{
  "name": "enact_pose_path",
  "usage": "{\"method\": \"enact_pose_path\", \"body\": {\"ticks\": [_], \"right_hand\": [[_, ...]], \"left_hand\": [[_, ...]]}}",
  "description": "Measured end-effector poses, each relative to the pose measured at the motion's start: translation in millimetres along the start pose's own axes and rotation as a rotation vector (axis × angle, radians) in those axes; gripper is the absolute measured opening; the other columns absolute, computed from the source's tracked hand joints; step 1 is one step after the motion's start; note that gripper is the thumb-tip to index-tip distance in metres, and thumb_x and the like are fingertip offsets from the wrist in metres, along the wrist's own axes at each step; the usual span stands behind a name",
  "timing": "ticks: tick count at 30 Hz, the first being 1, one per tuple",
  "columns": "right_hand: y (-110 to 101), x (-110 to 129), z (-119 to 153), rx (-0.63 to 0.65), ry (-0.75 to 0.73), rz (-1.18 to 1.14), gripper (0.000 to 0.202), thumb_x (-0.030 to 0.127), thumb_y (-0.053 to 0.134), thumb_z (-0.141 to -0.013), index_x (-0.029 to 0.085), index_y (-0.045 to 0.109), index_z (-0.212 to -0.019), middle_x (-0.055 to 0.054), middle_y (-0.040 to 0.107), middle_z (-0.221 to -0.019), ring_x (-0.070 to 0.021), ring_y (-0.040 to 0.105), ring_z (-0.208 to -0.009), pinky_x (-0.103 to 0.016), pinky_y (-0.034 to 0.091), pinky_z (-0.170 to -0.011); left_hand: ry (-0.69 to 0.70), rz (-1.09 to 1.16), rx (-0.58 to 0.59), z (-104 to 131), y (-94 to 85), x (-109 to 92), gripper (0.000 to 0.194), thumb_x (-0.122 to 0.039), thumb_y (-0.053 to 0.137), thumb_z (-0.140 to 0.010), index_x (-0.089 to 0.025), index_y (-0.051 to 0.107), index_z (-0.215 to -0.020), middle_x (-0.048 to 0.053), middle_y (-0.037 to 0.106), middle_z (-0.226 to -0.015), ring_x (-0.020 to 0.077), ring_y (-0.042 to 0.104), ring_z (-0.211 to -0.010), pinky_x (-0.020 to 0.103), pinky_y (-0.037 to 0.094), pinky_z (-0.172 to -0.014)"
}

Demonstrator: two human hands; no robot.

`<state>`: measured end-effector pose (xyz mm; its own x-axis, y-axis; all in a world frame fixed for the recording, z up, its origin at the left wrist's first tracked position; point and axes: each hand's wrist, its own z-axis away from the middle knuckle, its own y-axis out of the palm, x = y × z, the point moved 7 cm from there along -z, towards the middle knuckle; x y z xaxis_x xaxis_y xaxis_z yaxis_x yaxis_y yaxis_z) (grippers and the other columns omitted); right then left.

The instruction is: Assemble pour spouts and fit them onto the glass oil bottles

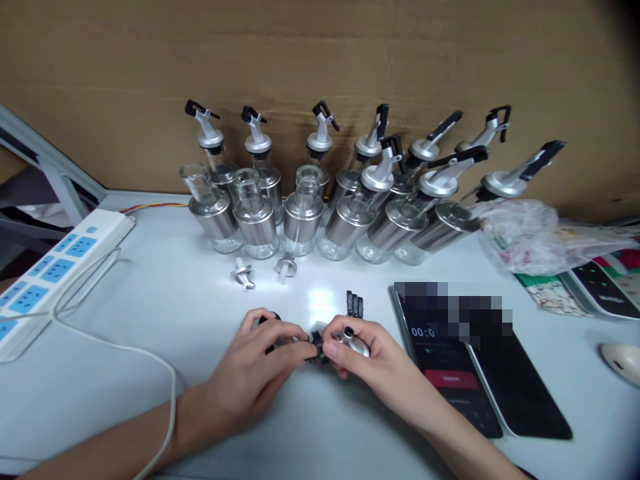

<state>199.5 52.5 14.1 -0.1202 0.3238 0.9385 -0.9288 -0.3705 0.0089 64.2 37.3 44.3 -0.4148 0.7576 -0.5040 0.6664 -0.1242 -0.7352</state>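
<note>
My right hand (373, 350) is closed around a silver pourer spout (359, 346); part of it hides behind the fingers. Thumb and fingertips of my left hand (265, 367) pinch a black stopper (318, 348) at the spout's end, where both hands meet. Another black piece (269, 321) shows behind the left fingers, mostly covered. Just ahead of the hands lie three small black levers (355, 305). Beyond them are two loose silver spouts, one on the left (243, 274) and one on the right (286, 268). Three open-necked glass bottles (257, 227) with steel bands stand behind those.
Several bottles fitted with pourers (379, 177) stand along the cardboard wall (280, 53). Two phones (450, 380) lie right of my hands. A plastic bag (525, 233) and a mouse (621, 362) are farther right. A power strip (55, 270) and white cable (125, 347) occupy the left.
</note>
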Motion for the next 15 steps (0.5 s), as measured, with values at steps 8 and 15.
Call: {"method": "enact_pose_path", "body": {"ticks": [8,15], "right_hand": [[0.5,-4.5,1.7,0.018,0.011,-0.095,0.020,0.039,0.061,-0.083,0.020,0.056,-0.080,0.004,0.049,-0.071,-0.0104,0.044,-0.058,-0.027,0.035,-0.061],[-1.2,-9.1,1.3,0.017,0.014,-0.136,0.022,0.041,0.062,-0.084,0.021,0.056,-0.090,0.004,0.049,-0.077,-0.0100,0.046,-0.060,-0.029,0.036,-0.065]], "left_hand": [[-0.031,0.005,-0.039,-1.1,-1.9,1.7,0.019,-0.012,0.039,-0.100,-0.019,0.055,-0.108,0.002,0.067,-0.092,0.0123,0.063,-0.080,0.031,0.035,-0.090],[-0.048,0.039,-0.007,-1.6,1.0,0.9,0.015,-0.015,0.042,-0.098,-0.019,0.055,-0.105,0.000,0.069,-0.087,0.0123,0.064,-0.076,0.032,0.035,-0.092]]}}
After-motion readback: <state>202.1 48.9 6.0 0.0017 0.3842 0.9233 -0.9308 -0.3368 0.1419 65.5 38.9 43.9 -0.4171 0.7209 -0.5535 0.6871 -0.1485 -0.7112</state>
